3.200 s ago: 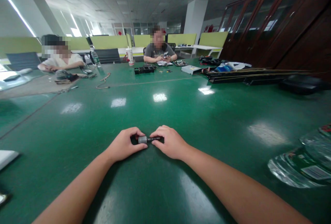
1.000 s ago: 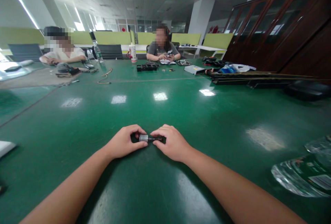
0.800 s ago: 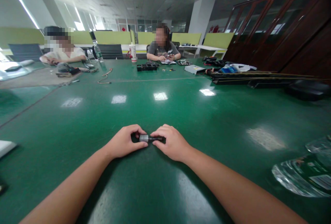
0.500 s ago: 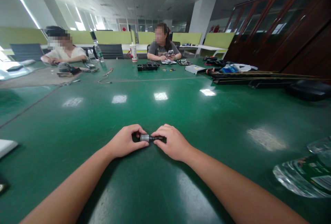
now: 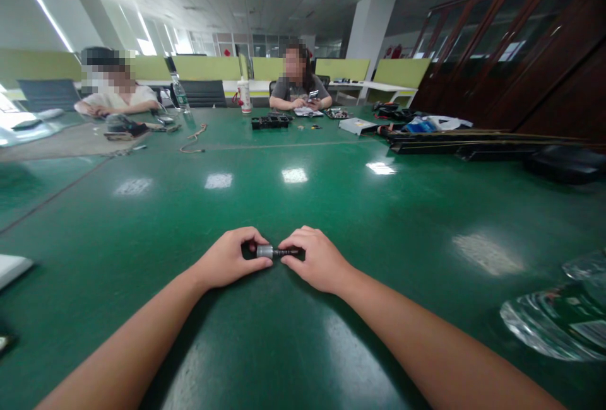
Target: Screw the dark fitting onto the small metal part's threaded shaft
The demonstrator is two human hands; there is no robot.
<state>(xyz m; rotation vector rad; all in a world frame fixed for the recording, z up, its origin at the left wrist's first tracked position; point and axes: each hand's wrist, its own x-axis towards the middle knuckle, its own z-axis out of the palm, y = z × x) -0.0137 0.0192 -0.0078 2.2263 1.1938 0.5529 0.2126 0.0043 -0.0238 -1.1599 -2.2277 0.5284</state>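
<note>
A small metal part, with a silver cylinder on its left and a thin dark ridged shaft on its right, lies level between my hands, low over the green table. My left hand curls around the cylinder, its thumb below and fingers above. My right hand holds the shaft between thumb and fingers, which cover some of it. The two hands are a little apart, and the joint of cylinder and shaft shows in the gap.
A clear plastic bottle lies at the right. Long black bars and a silver box are at the back right, a black part at the back centre. Two people sit across the table. A white object is at the left edge.
</note>
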